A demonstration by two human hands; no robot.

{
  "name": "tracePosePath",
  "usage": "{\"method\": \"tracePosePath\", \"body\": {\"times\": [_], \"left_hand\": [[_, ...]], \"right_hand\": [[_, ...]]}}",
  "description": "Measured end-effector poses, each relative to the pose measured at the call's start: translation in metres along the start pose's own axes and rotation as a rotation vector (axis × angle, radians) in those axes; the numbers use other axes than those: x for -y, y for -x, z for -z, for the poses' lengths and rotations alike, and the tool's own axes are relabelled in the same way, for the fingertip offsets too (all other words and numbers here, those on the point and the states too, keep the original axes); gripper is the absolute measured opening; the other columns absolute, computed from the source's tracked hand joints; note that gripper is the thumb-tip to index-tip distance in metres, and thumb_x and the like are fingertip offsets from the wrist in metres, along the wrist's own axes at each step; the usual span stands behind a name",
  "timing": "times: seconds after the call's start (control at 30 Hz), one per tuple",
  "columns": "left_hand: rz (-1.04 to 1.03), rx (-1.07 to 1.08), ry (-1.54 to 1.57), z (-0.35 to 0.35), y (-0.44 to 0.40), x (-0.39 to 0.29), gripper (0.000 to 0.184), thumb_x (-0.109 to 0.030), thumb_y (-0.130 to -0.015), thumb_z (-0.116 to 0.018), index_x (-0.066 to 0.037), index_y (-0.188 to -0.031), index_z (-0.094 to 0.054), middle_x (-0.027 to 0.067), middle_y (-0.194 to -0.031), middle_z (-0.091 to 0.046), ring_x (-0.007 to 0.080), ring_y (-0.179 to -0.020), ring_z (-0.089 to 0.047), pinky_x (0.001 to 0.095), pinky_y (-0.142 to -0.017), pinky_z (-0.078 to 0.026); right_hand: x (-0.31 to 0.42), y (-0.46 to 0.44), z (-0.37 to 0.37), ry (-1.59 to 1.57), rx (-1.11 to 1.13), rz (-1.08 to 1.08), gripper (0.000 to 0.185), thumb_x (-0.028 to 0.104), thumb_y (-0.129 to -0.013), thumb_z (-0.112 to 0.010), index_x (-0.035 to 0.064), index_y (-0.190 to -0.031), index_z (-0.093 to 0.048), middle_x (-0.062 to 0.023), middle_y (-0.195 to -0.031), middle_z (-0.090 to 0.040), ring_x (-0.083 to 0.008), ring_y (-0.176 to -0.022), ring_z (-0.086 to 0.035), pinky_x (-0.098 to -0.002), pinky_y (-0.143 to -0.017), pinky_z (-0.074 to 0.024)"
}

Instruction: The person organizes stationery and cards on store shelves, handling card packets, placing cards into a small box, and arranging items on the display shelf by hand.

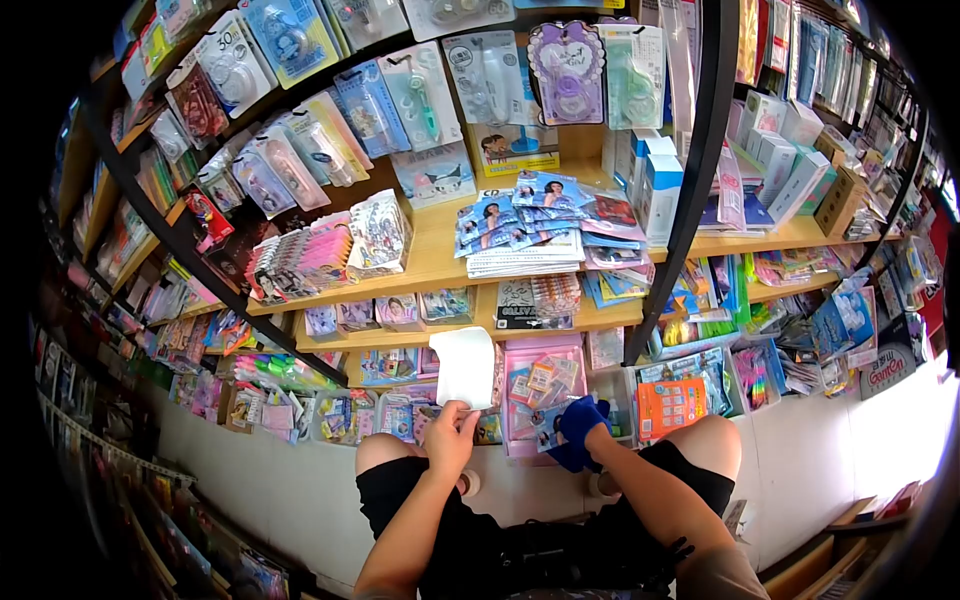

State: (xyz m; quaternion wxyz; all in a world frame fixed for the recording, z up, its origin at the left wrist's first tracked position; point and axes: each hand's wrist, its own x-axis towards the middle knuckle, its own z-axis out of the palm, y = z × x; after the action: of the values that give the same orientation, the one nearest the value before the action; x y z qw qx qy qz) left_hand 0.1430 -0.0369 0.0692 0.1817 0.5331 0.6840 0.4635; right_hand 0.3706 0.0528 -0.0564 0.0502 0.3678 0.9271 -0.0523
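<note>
The white sheet (466,366), near the frame's centre, has its long axis running up the frame, far end pointing to the top; it is smooth, plain, roughly rectangular. The left hand (450,437) pinches its lower edge. At lower centre, soft blue fabric (577,420) covers most of the right hand (597,438), beside shiny packets (545,378); I cannot tell its finger spread.

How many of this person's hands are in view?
2: the bare left hand pinching a blank white sheet, and the blue-covered right hand at a pink plastic bin.
</note>
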Motion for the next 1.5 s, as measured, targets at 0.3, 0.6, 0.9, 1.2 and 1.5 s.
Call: {"method": "tracePosePath", "body": {"times": [0.3, 0.6, 0.9, 1.2, 1.5], "left_hand": [[0.034, 0.107, 0.04, -0.011, 0.005, 0.02, 0.017, -0.007, -0.078, -0.064, 0.001, -0.087, -0.052, 0.0116, -0.075, -0.064, 0.0143, -0.07, -0.062, 0.0246, -0.061, -0.047], [0.076, 0.083, 0.105, -0.011, -0.001, 0.013, 0.016, -0.012, -0.078, -0.065, -0.001, -0.085, -0.055, 0.0132, -0.073, -0.064, 0.0201, -0.066, -0.064, 0.0277, -0.057, -0.047], [0.001, 0.173, 0.001, -0.013, 0.0, 0.016, 0.019, -0.015, -0.077, -0.065, -0.003, -0.086, -0.055, 0.0135, -0.077, -0.065, 0.0257, -0.071, -0.064, 0.0319, -0.06, -0.048], [-0.343, 0.35, -0.157, -0.01, 0.012, -0.012, 0.019, -0.012, -0.075, -0.065, -0.005, -0.088, -0.055, 0.0146, -0.079, -0.063, 0.0318, -0.071, -0.061, 0.0372, -0.06, -0.048], [-0.588, 0.385, 0.063, -0.03, 0.012, -0.103, 0.042, -0.013, -0.075, -0.066, -0.006, -0.114, -0.051, 0.0169, -0.094, -0.062, 0.0319, -0.085, -0.062, 0.0344, -0.071, -0.049]], "right_hand": [[-0.01, -0.009, -0.064, -0.233, -0.062, -0.365, 0.027, 0.029, -0.075, -0.054, 0.0165, -0.097, -0.063, -0.0093, -0.093, -0.061, -0.0279, -0.093, -0.055, -0.0399, -0.069, -0.0425], [0.02, 0.037, 0.039, -0.321, -0.015, -0.312, 0.036, 0.029, -0.072, -0.057, 0.0147, -0.104, -0.058, -0.0105, -0.097, -0.06, -0.0266, -0.096, -0.055, -0.0389, -0.081, -0.0438], [0.038, 0.005, 0.106, -0.322, 0.426, -0.129, 0.031, 0.013, -0.069, -0.057, 0.0057, -0.099, -0.062, -0.0185, -0.092, -0.063, -0.0337, -0.083, -0.061, -0.0399, -0.07, -0.0484], [-0.011, 0.055, 0.187, -1.734, 0.155, -0.417, 0.046, 0.02, -0.08, -0.065, 0.0021, -0.118, -0.046, -0.0097, -0.098, -0.059, -0.0133, -0.076, -0.06, -0.0261, -0.066, -0.0535], [-0.032, 0.129, 0.231, -1.91, -0.103, -0.555, 0.033, 0.014, -0.079, -0.065, -0.0035, -0.103, -0.051, -0.0128, -0.082, -0.061, -0.019, -0.069, -0.064, -0.0303, -0.064, -0.0556]]}}
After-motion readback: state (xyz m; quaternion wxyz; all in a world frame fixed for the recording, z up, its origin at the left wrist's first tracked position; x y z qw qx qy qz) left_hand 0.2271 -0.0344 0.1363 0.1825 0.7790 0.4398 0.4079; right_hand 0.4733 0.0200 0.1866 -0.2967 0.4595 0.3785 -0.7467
